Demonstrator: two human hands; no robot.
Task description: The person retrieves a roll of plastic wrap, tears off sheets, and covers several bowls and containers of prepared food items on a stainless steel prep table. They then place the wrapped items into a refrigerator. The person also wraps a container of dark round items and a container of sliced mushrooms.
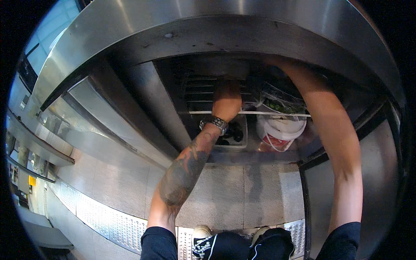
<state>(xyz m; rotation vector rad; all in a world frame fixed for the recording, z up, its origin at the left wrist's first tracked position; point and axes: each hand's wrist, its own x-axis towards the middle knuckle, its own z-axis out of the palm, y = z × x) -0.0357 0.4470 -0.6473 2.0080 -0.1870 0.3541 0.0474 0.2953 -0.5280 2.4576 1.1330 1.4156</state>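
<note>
My left hand (227, 104) reaches over the front of a white wire shelf (201, 112) inside an undercounter cabinet; its fingers are lost in shadow, so its grip cannot be seen. A metal watch is on that wrist. Below it, a clear plastic container (245, 138) holds dark items. My right arm stretches deep into the cabinet at the right, its hand hidden in the dark under the counter. Near that forearm, green leafy produce (276, 105) in clear plastic wrap lies on the shelf. A white plastic bucket (282, 128) with a lid and wire handle stands beneath.
The stainless steel counter edge (208, 35) curves above both arms. At the right is a steel door or panel (373, 156), and another slanted panel (113, 120) is at the left. Floor tiles (221, 195) and a perforated metal drain cover (126, 227) run by my shoes.
</note>
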